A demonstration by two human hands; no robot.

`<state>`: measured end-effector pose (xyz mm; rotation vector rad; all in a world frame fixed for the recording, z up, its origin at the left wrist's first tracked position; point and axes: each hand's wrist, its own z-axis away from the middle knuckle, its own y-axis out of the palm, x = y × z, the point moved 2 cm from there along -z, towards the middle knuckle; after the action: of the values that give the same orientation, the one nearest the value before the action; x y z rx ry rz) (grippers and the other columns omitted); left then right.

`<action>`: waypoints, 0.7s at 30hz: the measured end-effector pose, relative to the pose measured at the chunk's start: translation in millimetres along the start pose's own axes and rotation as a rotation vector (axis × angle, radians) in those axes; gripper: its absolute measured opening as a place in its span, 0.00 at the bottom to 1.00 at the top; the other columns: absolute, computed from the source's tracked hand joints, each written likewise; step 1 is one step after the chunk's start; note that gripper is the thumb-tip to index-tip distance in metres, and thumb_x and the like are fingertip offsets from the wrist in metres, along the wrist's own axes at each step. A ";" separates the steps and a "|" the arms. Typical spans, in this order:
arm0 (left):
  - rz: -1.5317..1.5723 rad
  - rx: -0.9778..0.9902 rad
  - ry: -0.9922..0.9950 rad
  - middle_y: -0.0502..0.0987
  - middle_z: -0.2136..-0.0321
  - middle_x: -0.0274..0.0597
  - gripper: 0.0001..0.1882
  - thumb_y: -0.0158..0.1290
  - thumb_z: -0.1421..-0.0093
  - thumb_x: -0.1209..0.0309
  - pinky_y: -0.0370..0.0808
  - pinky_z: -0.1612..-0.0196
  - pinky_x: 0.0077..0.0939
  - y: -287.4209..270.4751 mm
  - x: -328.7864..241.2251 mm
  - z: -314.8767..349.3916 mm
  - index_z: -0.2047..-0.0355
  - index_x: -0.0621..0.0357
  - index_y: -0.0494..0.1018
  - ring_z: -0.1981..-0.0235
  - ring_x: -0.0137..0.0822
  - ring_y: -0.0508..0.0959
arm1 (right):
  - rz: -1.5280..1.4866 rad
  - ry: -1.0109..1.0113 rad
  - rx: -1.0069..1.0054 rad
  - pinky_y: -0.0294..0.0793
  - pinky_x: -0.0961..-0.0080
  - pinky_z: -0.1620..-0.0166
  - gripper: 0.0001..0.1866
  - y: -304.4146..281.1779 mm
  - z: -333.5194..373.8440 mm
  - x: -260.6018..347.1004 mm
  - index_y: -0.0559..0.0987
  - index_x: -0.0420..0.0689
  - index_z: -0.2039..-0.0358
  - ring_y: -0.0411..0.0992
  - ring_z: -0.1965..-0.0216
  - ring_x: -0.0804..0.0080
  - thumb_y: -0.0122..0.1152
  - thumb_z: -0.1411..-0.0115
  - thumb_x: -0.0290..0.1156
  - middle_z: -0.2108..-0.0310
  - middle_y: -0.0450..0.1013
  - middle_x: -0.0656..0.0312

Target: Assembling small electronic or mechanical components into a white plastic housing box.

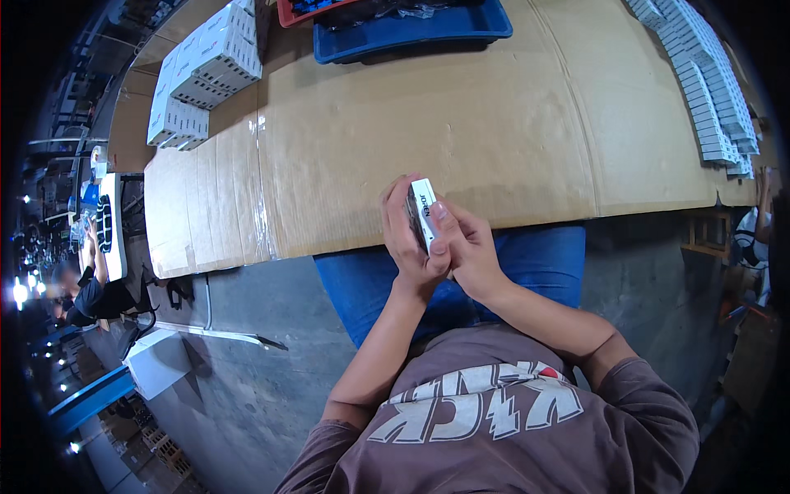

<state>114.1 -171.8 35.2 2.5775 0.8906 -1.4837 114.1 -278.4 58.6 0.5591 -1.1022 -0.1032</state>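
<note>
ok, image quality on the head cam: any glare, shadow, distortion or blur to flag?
Head view: glare streaks on the clear tape at left, blown-out lights at far left. Head view: shadow under the blue tray. Head view: fisheye bows the cardboard's near edge, rim goes dark. Head view: white box between both hands looks reasonably sharp.

Place: looking like a workshop
White boxes (216,59): standing stacked
Concrete floor (259,317): showing
Co-worker (99,298): reaching across a bench (116,257)
</note>
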 end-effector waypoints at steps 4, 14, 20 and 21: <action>-0.002 -0.022 0.018 0.74 0.52 0.65 0.45 0.40 0.33 0.36 0.76 0.51 0.48 0.5 -2.4 -1.8 0.46 0.76 0.70 0.52 0.60 0.76 | 0.057 -0.107 0.004 0.70 0.85 0.56 0.26 -4.1 1.0 -8.0 0.72 0.39 0.33 0.68 0.59 0.86 0.50 0.22 0.44 0.60 0.75 0.71; 0.064 -0.028 -0.051 0.75 0.52 0.64 0.47 0.34 0.35 0.35 0.74 0.48 0.46 1.2 -0.4 -1.7 0.46 0.76 0.69 0.51 0.56 0.76 | 0.166 -0.164 0.020 0.69 0.84 0.59 0.25 -1.8 2.1 3.9 0.79 0.34 0.46 0.67 0.63 0.85 0.47 0.21 0.45 0.65 0.74 0.72; 0.119 0.107 -0.084 0.66 0.39 0.63 0.53 0.50 0.37 0.34 0.65 0.36 0.47 1.5 12.8 5.9 0.32 0.74 0.57 0.38 0.56 0.68 | 0.135 0.055 0.114 0.71 0.83 0.55 0.30 -25.0 -10.7 13.1 0.75 0.37 0.38 0.68 0.60 0.84 0.41 0.20 0.51 0.61 0.75 0.70; 0.142 0.160 -0.107 0.62 0.34 0.62 0.58 0.54 0.39 0.33 0.61 0.31 0.46 0.6 17.3 9.4 0.28 0.72 0.52 0.33 0.55 0.64 | 0.183 0.132 0.184 0.71 0.83 0.53 0.32 -29.5 -12.3 13.9 0.73 0.38 0.34 0.69 0.59 0.84 0.39 0.21 0.53 0.60 0.75 0.70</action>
<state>113.5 -167.2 16.1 2.5753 0.5871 -1.6955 136.8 -303.9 51.9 0.6171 -1.0350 0.1938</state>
